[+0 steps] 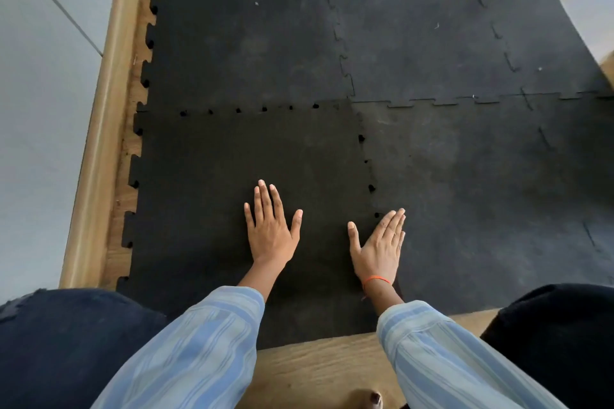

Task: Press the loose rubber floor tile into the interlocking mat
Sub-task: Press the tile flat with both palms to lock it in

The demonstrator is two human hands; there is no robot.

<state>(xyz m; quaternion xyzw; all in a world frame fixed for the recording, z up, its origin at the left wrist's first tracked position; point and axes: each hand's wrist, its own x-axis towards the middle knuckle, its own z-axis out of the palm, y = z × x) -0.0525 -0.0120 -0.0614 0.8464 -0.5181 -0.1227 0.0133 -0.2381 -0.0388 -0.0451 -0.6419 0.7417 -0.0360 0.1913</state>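
While both hands, left [271, 236] and right [378, 251], lie flat and ungrasping, they seat the loose black rubber floor tile [232, 183] into the interlocking black mat [465, 176].

1 head-worn camera looks steeply down and forward, close over the black interlocking rubber mat [415, 43] and pale wooden floor [315, 372].

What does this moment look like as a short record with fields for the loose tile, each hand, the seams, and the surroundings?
loose tile: darker rubber tile, near left of the mat
left hand: left hand flat on the tile, fingers spread
right hand: right hand flat across the tile's right seam; orange wrist band
seams: small gaps show along the top seam and the right seam
surroundings: wooden floor, pale wall at left
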